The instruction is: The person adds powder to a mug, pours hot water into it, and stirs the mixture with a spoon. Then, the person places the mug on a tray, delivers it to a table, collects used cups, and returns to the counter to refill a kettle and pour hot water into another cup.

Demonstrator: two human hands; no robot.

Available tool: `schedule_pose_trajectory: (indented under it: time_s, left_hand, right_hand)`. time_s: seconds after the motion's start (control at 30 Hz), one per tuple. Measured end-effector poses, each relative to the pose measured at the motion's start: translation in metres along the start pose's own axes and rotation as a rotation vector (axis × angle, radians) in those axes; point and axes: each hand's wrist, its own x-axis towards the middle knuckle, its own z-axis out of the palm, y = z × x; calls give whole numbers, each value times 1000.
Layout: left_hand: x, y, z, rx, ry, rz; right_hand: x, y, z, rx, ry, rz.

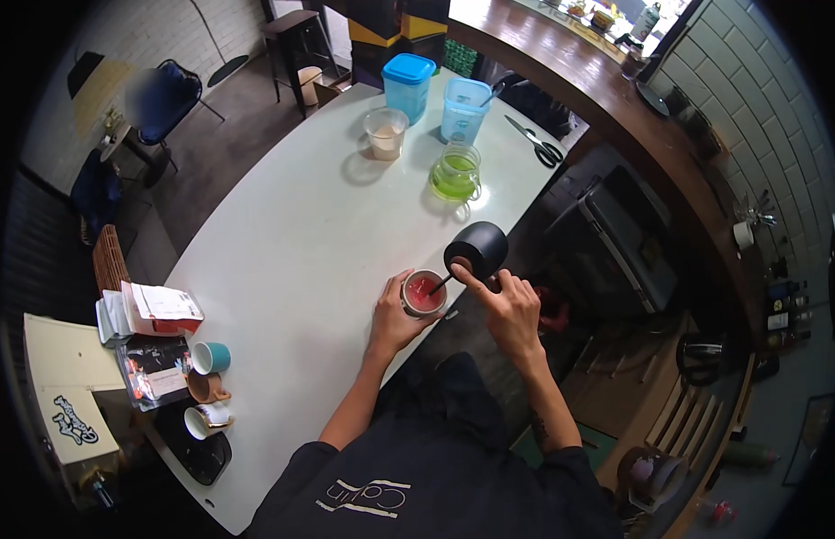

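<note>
My left hand is wrapped round the side of a small cup with red liquid in it, near the table's edge. In my right hand is a black gooseneck kettle, tilted toward the cup. Its thin spout reaches over the cup's mouth, and my index finger lies by the brown lid knob. Whether liquid is flowing from the spout I cannot tell. Beyond the kettle stands a glass server holding green liquid.
Farther back are a clear plastic tub, a blue-lidded container, an open blue container and scissors. At left stand a teal cup, a brown cup, a white cup and papers.
</note>
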Motion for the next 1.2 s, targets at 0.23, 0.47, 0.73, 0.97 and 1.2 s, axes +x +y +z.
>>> schedule_pose_trajectory:
  time_s: [0.23, 0.47, 0.73, 0.97, 1.2]
  left_hand:
    - [0, 2, -2, 55, -20, 9]
    - [-1, 0, 0, 33, -27, 3]
    - [0, -2, 2, 12, -30, -4]
    - [-1, -4, 3, 1, -10, 14]
    - [0, -4, 2, -4, -17, 37]
  right_hand:
    - [10, 3, -19, -10, 98, 31]
    - [-11, 9, 11, 50, 58, -2]
    - [0, 5, 1, 155, 74, 93]
    - [-22, 1, 30, 268, 27, 265]
    - [-17, 4, 18, 136, 50, 194]
